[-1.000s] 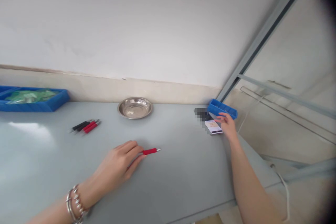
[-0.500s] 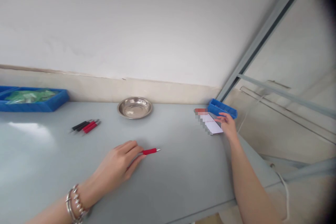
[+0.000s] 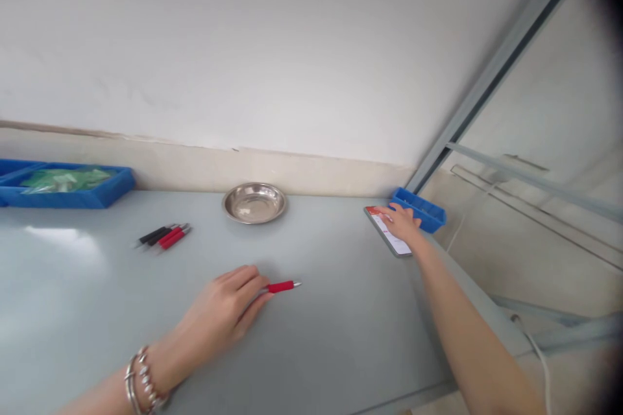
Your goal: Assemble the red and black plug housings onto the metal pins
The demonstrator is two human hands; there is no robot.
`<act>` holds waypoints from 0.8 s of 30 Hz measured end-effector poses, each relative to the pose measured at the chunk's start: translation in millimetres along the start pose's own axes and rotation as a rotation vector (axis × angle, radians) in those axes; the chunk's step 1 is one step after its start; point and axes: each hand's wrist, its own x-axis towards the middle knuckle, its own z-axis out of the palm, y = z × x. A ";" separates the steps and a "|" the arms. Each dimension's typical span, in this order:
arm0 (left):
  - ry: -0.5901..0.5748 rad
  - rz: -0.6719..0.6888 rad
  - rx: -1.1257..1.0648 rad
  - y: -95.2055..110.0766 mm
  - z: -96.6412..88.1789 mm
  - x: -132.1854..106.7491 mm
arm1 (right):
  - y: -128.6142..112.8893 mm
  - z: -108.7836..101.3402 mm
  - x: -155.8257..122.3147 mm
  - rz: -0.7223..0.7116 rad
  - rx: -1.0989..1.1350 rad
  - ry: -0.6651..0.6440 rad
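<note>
My left hand [image 3: 231, 301] rests low over the grey table [image 3: 321, 343], closed around a red pen [image 3: 281, 286] whose silver tip points right. At the table's right side my right hand [image 3: 402, 222] reaches over a phone [image 3: 388, 233] with a lit screen; its fingers are spread, and whether a fingertip touches the glass I cannot tell. Several pens lie together on the left, black ones [image 3: 153, 235] beside red ones [image 3: 174, 238].
A round metal dish [image 3: 255, 203] stands by the wall. Behind the phone sits a small blue bin [image 3: 426, 211]. A blue tray [image 3: 95, 198] with green plastic packets [image 3: 65, 178] is at the far left. A metal frame [image 3: 479, 100] rises beyond the table's right edge.
My right hand has moved left and forward over the phone's screen, and the screen shows different content. My left hand still holds the red pen. The view has shifted slightly.
</note>
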 end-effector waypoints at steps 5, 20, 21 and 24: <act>0.002 0.007 0.002 2.4 -1.6 0.3 | -2.1 5.2 4.3 -0.067 0.004 -0.032; -0.030 -0.008 -0.013 1.7 0.2 -1.9 | -3.2 6.6 5.5 -0.078 0.146 0.008; -0.031 -0.008 -0.015 1.9 0.1 -1.9 | -3.3 5.9 4.6 -0.077 0.142 0.003; -0.033 -0.008 -0.025 2.6 -0.1 -1.9 | -1.4 6.5 4.2 -0.069 0.139 -0.001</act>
